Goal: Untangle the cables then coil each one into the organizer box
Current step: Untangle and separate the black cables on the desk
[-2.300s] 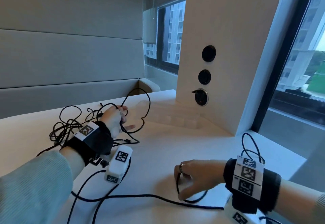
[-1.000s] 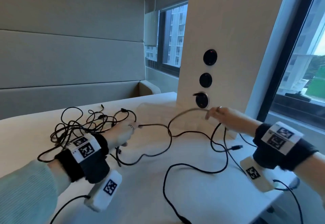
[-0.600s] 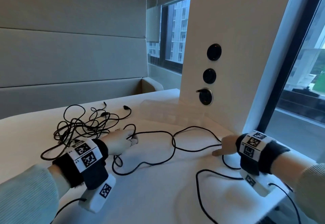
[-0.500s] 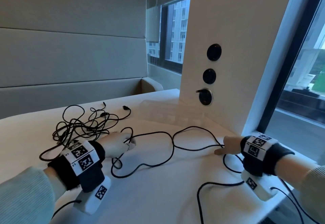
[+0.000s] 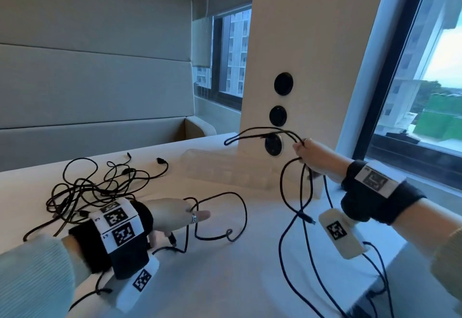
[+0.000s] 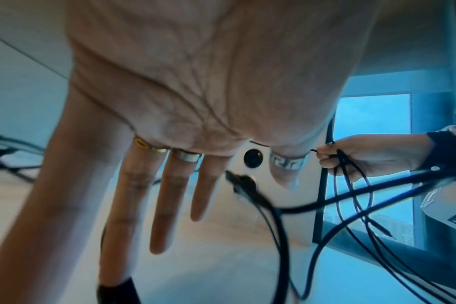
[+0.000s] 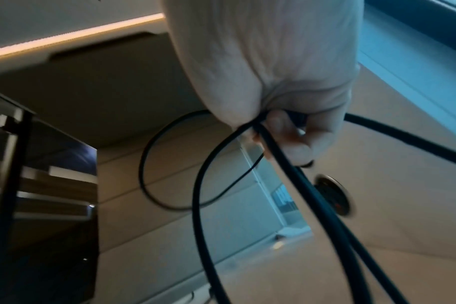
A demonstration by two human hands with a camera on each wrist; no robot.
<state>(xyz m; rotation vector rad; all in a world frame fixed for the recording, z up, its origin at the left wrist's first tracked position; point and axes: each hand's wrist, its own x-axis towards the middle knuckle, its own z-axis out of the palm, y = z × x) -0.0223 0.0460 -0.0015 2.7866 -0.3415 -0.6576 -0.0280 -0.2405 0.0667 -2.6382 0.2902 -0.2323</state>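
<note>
Up by the round black wall sockets (image 5: 273,142), right hand (image 5: 312,155) is fisted around a thin black cable (image 5: 283,190) dangling below it; left hand (image 5: 172,214) hovers flat, fingers straight, tangled black cable pile (image 5: 95,187) just behind it.

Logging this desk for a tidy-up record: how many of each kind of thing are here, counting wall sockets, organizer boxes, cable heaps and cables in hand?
round black sockets on the pillar: 3
clear organizer box: 1
tangled cable heap: 1 (the cables in it cannot be counted)
cable looped in the right hand: 1
Total: 6
</note>
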